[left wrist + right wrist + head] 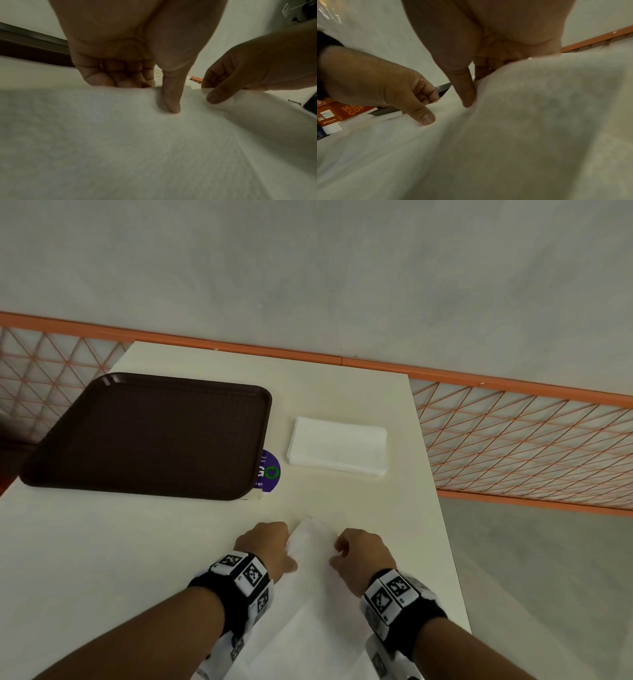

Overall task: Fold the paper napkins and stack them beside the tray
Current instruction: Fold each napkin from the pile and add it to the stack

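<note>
Because the open napkin (310, 583) lies loose on the table (342, 392), both hands pinching its far edge, uneven pull could tear or skew the fold. Left hand (265, 546) and right hand (364, 551) each clamp thumb over paper against curled fingers (120, 75). The brown tray (150, 436) sits left; the folded stack (337, 446) lies beside it and could be knocked askew. A purple sticker (269, 470) reads "GO", apparently; an orange box (342, 109) is partly legible.
</note>
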### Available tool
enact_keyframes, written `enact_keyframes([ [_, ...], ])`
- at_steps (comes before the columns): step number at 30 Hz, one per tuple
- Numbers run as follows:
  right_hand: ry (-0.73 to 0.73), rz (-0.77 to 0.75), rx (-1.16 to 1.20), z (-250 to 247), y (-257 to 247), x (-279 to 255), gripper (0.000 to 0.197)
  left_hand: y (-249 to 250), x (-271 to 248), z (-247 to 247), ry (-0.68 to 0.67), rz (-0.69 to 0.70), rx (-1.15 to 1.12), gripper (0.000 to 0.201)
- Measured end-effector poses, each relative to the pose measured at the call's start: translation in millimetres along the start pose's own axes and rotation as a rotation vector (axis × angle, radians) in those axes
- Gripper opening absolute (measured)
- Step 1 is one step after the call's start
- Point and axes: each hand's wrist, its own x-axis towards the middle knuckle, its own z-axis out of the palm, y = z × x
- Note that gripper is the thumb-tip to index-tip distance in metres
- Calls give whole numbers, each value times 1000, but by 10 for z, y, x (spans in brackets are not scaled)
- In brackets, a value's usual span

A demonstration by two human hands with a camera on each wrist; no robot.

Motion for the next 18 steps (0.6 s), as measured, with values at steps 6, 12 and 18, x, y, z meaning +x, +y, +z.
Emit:
enact_keyframes([
  [6,-34,-240,88,-147,-24,-169,15,-189,-4,-13,46,102,-243,59],
  [12,-18,-309,661,-450,-90,-223,11,-340,24,-213,-63,168,-748,73],
  [18,128,-24,1153,-613,146,-129,6,-404,26,-257,-158,-28,-1084,67],
])
